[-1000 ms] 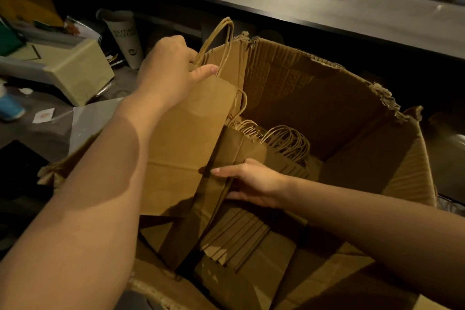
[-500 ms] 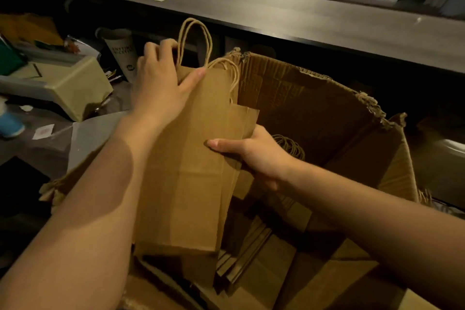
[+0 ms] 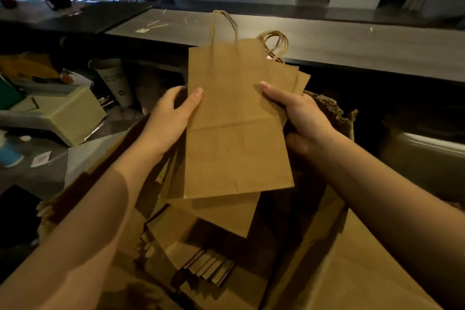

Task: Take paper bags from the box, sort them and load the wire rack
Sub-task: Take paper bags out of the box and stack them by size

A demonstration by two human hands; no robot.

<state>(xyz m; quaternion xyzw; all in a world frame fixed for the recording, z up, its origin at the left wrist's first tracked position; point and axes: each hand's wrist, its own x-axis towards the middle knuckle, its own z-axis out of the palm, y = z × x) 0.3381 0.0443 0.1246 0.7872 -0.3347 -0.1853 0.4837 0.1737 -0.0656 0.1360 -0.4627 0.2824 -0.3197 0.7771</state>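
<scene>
Head view: we hold a small stack of paper bags (image 3: 236, 121) upright over the open mouth of the cardboard box (image 3: 352, 272). The stack's bottom edge hangs above the bags left inside (image 3: 201, 234) and apart from the box walls. Its twisted-paper handles rise in front of the near edge of the long dark desk (image 3: 364, 48) that runs across behind the box. The torn far rim of the box sits just behind our right hand (image 3: 304, 118).

Our left hand (image 3: 171, 118) grips the left edge of the stack. Its thumb lies flat on the front face, and the other fingers (image 3: 193, 100) are hidden behind the paper. Our right hand grips the right edge the same way, with the thumb on the front and the curled fingers (image 3: 274, 93) wrapped behind. Both hands hold narrowly, pinching only the thickness of the stack.

The bags are flat-folded brown kraft paper, matte, with a crease across the front one; those behind it are fanned slightly to the right. The box is corrugated card with frayed edges, and the bags inside it lie in slanted, overlapping layers.

Left of the box, on a lower surface, stand a white paper cup (image 3: 115, 80) and a pale rectangular carton (image 3: 68, 113).
</scene>
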